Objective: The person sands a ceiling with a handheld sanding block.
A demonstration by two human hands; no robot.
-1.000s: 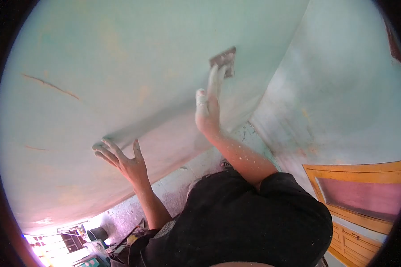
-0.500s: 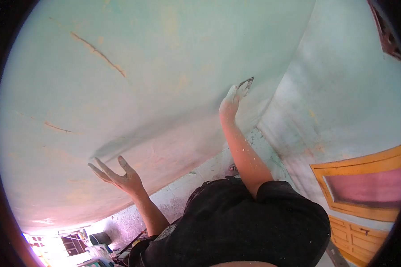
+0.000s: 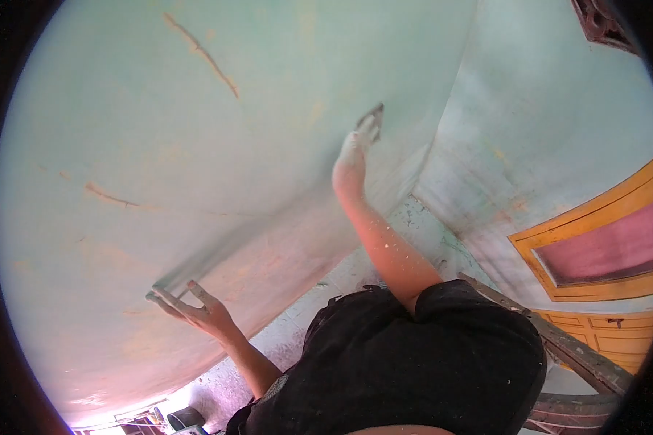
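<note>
My right hand (image 3: 357,151), dusted white, is closed on a small dark piece of sandpaper (image 3: 374,116) held flat against the pale green wall (image 3: 268,123). Motion blurs its fingertips and the sheet's edges. Lower to the left, my left hand (image 3: 202,310) holds nothing; its fingers are spread, with the tips at the wall. White specks dot my right forearm. Two orange-brown cracks run across the wall, one longer crack (image 3: 202,52) high up and a shorter crack (image 3: 110,196) at the left.
A second wall (image 3: 537,130) meets this one at a corner on the right. Beyond it are a yellow-framed pink panel (image 3: 602,246) and a yellow door (image 3: 609,335). A worn wooden beam (image 3: 573,348) passes beside my body. A dark bucket (image 3: 185,418) stands at the lower left.
My right hand has moved up and left along the wall with the sandpaper. The view has shifted, bringing more of the wooden beam in. My left hand stays spread, slightly lower in view.
</note>
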